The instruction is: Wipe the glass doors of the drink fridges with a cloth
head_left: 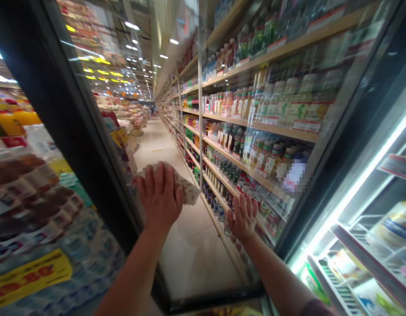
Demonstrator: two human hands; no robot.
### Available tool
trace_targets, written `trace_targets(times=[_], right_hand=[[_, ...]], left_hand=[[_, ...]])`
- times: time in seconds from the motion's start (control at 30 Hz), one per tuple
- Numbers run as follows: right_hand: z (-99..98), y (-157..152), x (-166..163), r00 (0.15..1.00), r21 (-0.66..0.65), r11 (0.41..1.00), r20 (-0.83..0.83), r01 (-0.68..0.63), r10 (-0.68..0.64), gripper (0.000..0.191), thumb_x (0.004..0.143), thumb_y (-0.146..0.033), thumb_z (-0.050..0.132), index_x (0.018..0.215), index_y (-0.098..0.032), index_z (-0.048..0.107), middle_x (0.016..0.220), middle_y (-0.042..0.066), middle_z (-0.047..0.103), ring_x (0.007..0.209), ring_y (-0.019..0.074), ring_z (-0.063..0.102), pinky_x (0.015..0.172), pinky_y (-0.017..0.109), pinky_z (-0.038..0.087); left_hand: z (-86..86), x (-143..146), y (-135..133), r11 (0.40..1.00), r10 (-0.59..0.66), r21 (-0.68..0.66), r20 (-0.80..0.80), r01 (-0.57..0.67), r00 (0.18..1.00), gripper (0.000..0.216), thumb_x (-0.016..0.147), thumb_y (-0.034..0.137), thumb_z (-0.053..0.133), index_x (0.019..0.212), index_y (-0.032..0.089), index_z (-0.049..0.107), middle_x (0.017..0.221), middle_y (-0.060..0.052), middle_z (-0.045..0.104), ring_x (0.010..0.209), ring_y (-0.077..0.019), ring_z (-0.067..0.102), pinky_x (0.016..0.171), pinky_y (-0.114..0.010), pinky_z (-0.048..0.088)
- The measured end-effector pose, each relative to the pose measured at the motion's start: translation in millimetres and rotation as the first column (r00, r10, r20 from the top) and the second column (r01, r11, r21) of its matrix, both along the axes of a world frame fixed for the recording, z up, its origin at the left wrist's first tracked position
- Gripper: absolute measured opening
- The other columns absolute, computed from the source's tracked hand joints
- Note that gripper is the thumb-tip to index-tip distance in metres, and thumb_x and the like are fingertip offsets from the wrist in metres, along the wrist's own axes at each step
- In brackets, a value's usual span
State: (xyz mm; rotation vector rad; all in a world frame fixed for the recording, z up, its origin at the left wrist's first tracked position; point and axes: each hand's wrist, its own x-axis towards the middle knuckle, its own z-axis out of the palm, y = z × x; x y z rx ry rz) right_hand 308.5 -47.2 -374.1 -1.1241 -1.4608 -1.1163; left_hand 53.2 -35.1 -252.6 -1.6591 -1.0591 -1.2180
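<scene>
While it lies bunched under the left hand (pixel 161 193), the cloth (pixel 186 188) is pressed flat against the glass door (pixel 196 131) of a store cooler, standing open into the aisle. It looks soft and light, a limp rag that crumples easily and probably slides readily over smooth glass; it handles best with a spread palm on its middle, as the hand has it now, fingers extended over the wad rather than clenched. The right hand (pixel 244 217) rests open on the same pane, fingers splayed, holding nothing, apparently steadying the door. Through the glass show long shelves of bottled drinks (pixel 255 109). At right, the lit cooler interior (pixel 371 245) holds wire racks with packaged goods.
</scene>
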Motion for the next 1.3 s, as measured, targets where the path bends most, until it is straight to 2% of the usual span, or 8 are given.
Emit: trace_targets(times=[0.17,0.33,0.43,0.6,0.83,0.93,1.1,1.3], right_hand=[[-1.4,-0.1,0.2,1.0,-0.008,1.0,-0.007,-0.008,0.008,0.065,0.096,-0.028,0.053,0.156,-0.013,0.035,0.148,0.019,0.054,0.153,0.0288,0.027,0.126,0.051,0.019],[-0.1,-2.8,0.9,1.0,-0.004,1.0,-0.014,-0.011,0.011,0.064,0.097,-0.029,0.051,0.157,-0.015,0.035,0.147,0.017,0.055,0.152,0.0287,0.031,0.126,0.049,0.021],[0.9,-4.1,0.9,1.0,-0.008,1.0,-0.016,-0.019,0.019,0.064,0.097,-0.03,0.051,0.157,-0.014,0.034,0.146,0.017,0.056,0.153,0.0276,0.028,0.127,0.049,0.018],[0.0,-3.4,0.9,0.999,-0.005,0.999,-0.021,-0.033,0.033,0.06,0.097,-0.029,0.052,0.154,-0.014,0.04,0.142,0.017,0.059,0.152,0.0269,0.03,0.127,0.048,0.017],[18.7,-28.1,1.3,0.977,-0.074,0.982,-0.136,-0.174,0.162,0.051,0.098,-0.018,0.046,0.148,-0.02,0.047,0.137,0.013,0.062,0.144,0.0266,0.044,0.121,0.048,0.033],[51.6,-54.5,-9.8,0.914,-0.026,0.941,-0.246,-0.338,0.322,0.058,0.097,-0.014,0.044,0.154,-0.017,0.038,0.144,0.016,0.056,0.141,0.028,0.047,0.112,0.05,0.046],[108.2,-64.9,-47.6,0.847,0.044,0.846,0.023,-0.531,0.53,0.067,0.096,-0.019,0.04,0.16,-0.013,0.02,0.155,0.018,0.043,0.145,0.0291,0.041,0.112,0.053,0.047],[90.9,-17.5,-77.0,0.937,-0.175,0.935,0.109,-0.309,0.331,0.056,0.104,-0.036,0.036,0.156,-0.015,0.036,0.152,0.011,0.05,0.152,0.0224,0.028,0.126,0.043,0.022]], left_hand=[[10.9,12.2,0.6,1.0,0.007,-0.029,0.197,-0.001,0.98,0.072,0.098,0.029,0.046,0.161,0.009,0.016,0.166,-0.02,0.018,0.156,-0.0332,0.003,0.125,-0.061,0.008],[-23.6,44.0,-8.6,0.992,-0.128,-0.054,-0.317,0.117,0.94,0.063,0.097,0.033,0.055,0.156,0.022,0.036,0.157,-0.007,0.043,0.156,-0.0245,0.015,0.129,-0.046,0.007],[5.4,31.3,-7.7,0.994,-0.111,-0.038,-0.36,0.104,0.926,0.061,0.097,0.034,0.055,0.155,0.023,0.038,0.155,-0.006,0.046,0.153,-0.0237,0.026,0.129,-0.045,0.01],[48.6,19.0,-7.1,1.0,0.012,0.004,0.073,-0.012,0.997,0.072,0.098,0.032,0.05,0.161,0.014,0.02,0.164,-0.016,0.025,0.156,-0.0317,0.008,0.127,-0.057,0.008],[12.7,51.1,-21.5,0.958,-0.28,-0.179,-0.439,0.222,0.854,0.059,0.104,0.051,0.034,0.156,0.023,0.037,0.157,-0.005,0.043,0.153,-0.0243,0.025,0.129,-0.045,0.005],[11.7,47.7,-20.9,0.949,-0.309,-0.195,-0.446,0.246,0.84,0.063,0.104,0.054,0.027,0.156,0.02,0.037,0.157,-0.008,0.043,0.153,-0.0244,0.024,0.129,-0.045,0.006],[7.9,35.7,-8.6,0.884,-0.457,-0.117,-0.417,0.452,0.786,0.063,0.104,0.052,0.021,0.159,0.02,0.025,0.159,-0.015,0.038,0.153,-0.0283,0.026,0.124,-0.052,0.026],[-7.5,27.1,0.4,0.819,-0.53,0.064,-0.296,0.57,0.795,0.064,0.103,0.022,0.04,0.161,0.021,0.013,0.154,-0.019,0.044,0.15,-0.0278,0.032,0.112,-0.048,0.047]])
